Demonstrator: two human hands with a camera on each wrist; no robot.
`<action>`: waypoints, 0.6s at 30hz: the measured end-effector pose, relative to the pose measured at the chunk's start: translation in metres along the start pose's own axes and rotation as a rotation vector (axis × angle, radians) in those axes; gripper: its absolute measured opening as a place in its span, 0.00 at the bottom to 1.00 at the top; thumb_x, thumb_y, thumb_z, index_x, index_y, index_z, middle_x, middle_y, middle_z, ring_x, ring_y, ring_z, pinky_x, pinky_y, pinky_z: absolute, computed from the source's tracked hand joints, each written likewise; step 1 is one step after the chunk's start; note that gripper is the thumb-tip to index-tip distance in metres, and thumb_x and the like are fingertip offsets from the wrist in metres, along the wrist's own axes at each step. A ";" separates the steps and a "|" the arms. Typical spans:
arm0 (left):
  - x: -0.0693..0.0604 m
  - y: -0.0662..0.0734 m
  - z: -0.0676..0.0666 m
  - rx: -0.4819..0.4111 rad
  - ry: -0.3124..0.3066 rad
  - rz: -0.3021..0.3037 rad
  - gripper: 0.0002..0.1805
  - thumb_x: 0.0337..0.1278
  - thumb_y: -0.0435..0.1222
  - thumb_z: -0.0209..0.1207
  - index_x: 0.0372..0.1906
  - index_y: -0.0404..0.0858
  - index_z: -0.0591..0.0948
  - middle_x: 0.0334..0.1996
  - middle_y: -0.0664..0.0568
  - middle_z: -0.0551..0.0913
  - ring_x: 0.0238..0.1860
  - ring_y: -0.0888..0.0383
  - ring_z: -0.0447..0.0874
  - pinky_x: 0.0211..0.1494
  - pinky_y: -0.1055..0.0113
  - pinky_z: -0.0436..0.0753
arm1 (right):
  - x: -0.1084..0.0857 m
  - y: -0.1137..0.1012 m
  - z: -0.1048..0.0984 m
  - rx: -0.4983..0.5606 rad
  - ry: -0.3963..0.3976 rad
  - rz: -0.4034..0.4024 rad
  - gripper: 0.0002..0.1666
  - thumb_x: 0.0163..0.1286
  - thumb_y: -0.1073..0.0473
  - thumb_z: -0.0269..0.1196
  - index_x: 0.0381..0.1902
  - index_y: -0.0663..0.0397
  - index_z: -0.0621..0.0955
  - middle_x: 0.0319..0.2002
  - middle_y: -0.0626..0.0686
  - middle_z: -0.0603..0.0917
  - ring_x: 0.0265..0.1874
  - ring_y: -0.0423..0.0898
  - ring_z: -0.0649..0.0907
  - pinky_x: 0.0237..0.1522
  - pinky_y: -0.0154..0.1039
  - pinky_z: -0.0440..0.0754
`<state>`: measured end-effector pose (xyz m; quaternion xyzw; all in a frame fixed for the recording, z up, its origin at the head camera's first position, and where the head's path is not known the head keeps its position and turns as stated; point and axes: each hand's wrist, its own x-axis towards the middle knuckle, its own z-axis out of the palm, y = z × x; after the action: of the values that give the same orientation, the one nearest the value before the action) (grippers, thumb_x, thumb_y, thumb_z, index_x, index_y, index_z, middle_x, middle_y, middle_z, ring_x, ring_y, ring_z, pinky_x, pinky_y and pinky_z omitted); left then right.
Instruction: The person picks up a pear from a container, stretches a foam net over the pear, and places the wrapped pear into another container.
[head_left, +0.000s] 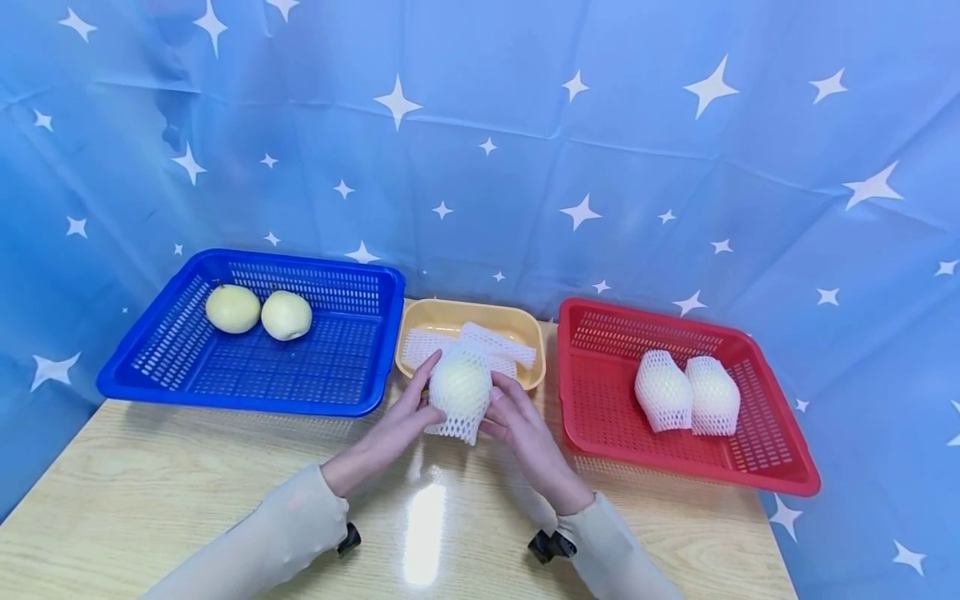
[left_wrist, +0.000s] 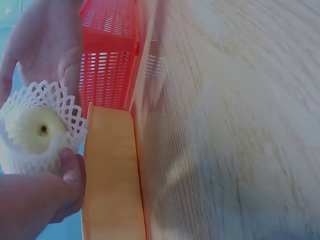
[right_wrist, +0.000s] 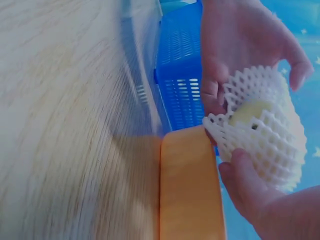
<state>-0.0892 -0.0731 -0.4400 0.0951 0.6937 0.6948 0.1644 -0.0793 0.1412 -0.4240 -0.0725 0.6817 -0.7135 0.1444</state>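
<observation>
You had the pale fruit [head_left: 461,379], inside its white foam net [head_left: 456,428], at the centre of the head frame, where it hid part of the near rim of the yellow tray [head_left: 487,315]. Your left hand [head_left: 405,410] gripped it on the left and your right hand [head_left: 522,423] on the right, so both were clamped on the one bundle. At the left of the left wrist frame, the fruit's dark pit showed in the open mouth of the net.

The fruit looked firm and fairly weighty for its size, with a smooth skin likely to slip under a dry fingertip and to bruise if squeezed or dropped. The net seemed nearly weightless, springy and easy to stretch, and its lattice could tear if hooked by a single strand. Your best hold was broad and gentle, around the fruit's widest part through the foam; the loose lower edge would have borne little.
</observation>
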 end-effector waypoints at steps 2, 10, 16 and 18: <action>0.000 0.001 -0.001 -0.025 -0.010 0.005 0.51 0.61 0.32 0.53 0.85 0.51 0.42 0.77 0.39 0.56 0.71 0.41 0.68 0.75 0.46 0.64 | 0.001 0.000 0.000 0.043 0.011 0.011 0.33 0.85 0.48 0.48 0.78 0.60 0.60 0.69 0.65 0.72 0.64 0.58 0.79 0.66 0.51 0.78; -0.001 -0.002 0.003 -0.004 0.043 0.041 0.54 0.62 0.25 0.61 0.85 0.46 0.43 0.76 0.35 0.55 0.64 0.39 0.77 0.60 0.58 0.83 | 0.005 0.004 0.000 0.144 0.034 0.038 0.34 0.83 0.51 0.50 0.78 0.62 0.57 0.68 0.66 0.71 0.60 0.51 0.81 0.62 0.45 0.81; -0.002 0.000 0.008 0.086 0.091 0.115 0.53 0.60 0.23 0.64 0.84 0.43 0.48 0.75 0.37 0.59 0.63 0.40 0.78 0.59 0.57 0.84 | 0.007 0.006 0.001 0.169 0.056 0.058 0.39 0.81 0.53 0.55 0.79 0.63 0.53 0.73 0.68 0.66 0.66 0.55 0.77 0.63 0.45 0.80; -0.003 0.001 0.009 0.111 0.104 0.139 0.51 0.59 0.22 0.65 0.83 0.41 0.51 0.75 0.39 0.60 0.63 0.40 0.78 0.60 0.57 0.84 | 0.008 0.007 0.001 0.179 0.063 0.067 0.41 0.81 0.52 0.56 0.80 0.61 0.51 0.74 0.67 0.65 0.66 0.55 0.76 0.63 0.45 0.80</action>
<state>-0.0835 -0.0657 -0.4387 0.1158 0.7303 0.6691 0.0740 -0.0856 0.1374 -0.4312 -0.0138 0.6214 -0.7684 0.1527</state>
